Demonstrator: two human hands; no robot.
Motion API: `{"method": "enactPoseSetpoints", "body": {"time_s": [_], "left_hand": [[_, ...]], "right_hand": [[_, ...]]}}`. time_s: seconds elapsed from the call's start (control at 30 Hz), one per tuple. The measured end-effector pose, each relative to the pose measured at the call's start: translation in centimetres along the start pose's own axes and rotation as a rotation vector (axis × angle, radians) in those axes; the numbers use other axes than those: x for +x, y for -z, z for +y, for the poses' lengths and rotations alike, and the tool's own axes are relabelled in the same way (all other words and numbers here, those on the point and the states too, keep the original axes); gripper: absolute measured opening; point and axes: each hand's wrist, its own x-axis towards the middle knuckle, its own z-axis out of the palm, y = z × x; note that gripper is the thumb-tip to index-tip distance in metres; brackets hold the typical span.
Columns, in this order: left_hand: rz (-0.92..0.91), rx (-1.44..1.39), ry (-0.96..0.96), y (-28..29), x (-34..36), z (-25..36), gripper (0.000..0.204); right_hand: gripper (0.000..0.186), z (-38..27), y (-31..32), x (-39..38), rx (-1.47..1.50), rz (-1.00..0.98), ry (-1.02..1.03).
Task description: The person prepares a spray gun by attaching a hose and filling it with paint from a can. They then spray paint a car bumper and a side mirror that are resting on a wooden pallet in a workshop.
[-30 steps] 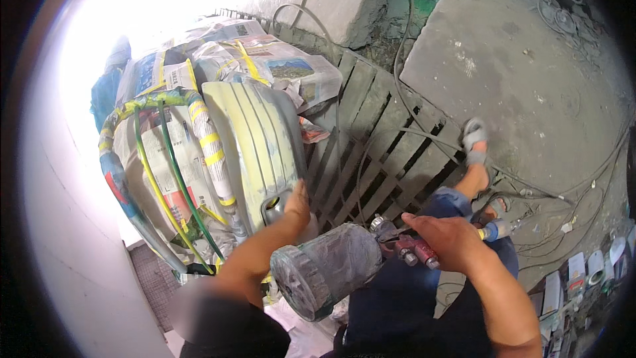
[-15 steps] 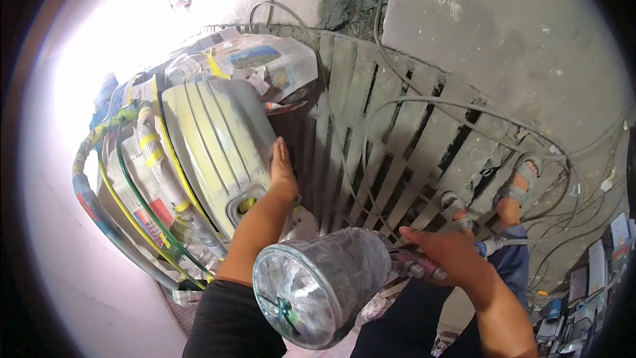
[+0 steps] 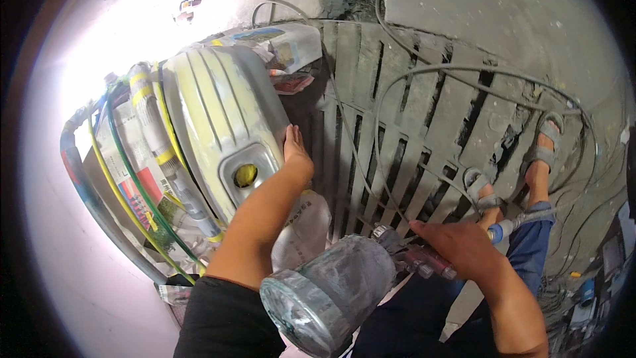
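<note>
A ribbed tank-like part (image 3: pixel 222 116), pale yellow and grey, stands at the left, with a recessed round opening stuffed with something yellow. Against its right side rests my left hand (image 3: pixel 298 151), fingers stretched out flat and holding nothing. My right hand (image 3: pixel 464 245) is wrapped round a spray gun (image 3: pixel 427 262), whose grip is mostly hidden by the palm. A big paint-smeared cup (image 3: pixel 348 282) on the gun tilts toward the lower left, its round end facing me. A hose connector (image 3: pixel 503 229) comes out beside my right hand.
Newspaper (image 3: pixel 291 46) masks what lies around the ribbed part. Taped tubes and green and yellow cables (image 3: pixel 142 192) curve along its left. A grey hose (image 3: pixel 457 66) loops over the slatted floor grate (image 3: pixel 377 113). My sandaled feet (image 3: pixel 546 136) are at right, near assorted clutter (image 3: pixel 596 298).
The view has shifted, so the opening in the ribbed part shows more fully. My left hand stays against its side. The spray gun's cup has turned slightly, its end showing less.
</note>
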Motion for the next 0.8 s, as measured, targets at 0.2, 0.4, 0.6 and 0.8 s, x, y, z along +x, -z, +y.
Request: {"method": "enactPoseSetpoints", "body": {"time_s": [0.2, 0.4, 0.6, 0.8], "left_hand": [[-0.035, 0.119, -0.174, -2.1, -2.3, 6.3, 0.064], [0.139, 0.248, -0.324, -3.8, -11.5, 5.8, 0.05], [0.519, 0.108, -0.254, -6.1, -13.7, 2.5, 0.051], [0.622, -0.009, 0.014, -7.9, -14.5, 5.3, 0.056]], "right_hand": [[0.061, -0.6, -4.6, -2.1, 0.049, 0.094, -0.027], [0.055, -3.2, -7.6, -3.5, 0.127, 0.109, -0.035], [0.056, -4.4, -8.9, -4.1, 0.087, 0.067, 0.018], [0.061, -5.6, -8.8, -5.6, 0.126, 0.028, 0.021]]}}
